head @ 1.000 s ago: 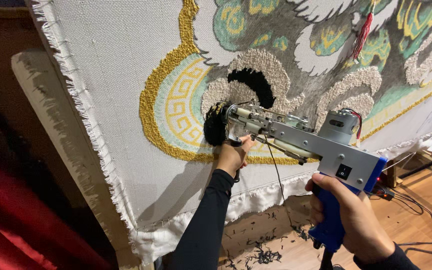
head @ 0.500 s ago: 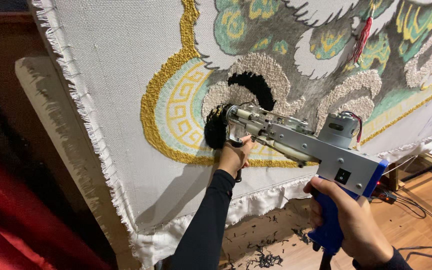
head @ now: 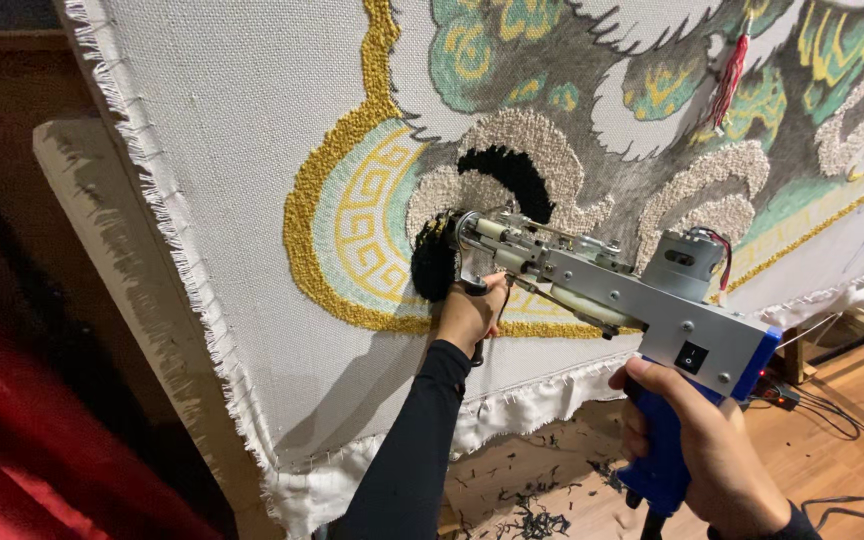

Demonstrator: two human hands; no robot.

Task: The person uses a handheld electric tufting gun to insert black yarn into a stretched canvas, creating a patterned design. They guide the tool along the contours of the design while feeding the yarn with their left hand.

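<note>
Tufting gun (head: pixel 602 290) against cloth (head: pixel 252 150), left hand (head: pixel 467 315) fingers clasping its front handle, right hand (head: pixel 702 450) fingers around blue grip.

You wore a close-fitting black long sleeve (head: pixel 407 460) down your left arm to the wrist. Your left hand (head: pixel 469 315) was bare. Your right hand (head: pixel 717 460) was bare too, with a dark cuff edge (head: pixel 787 525) at its wrist.
</note>
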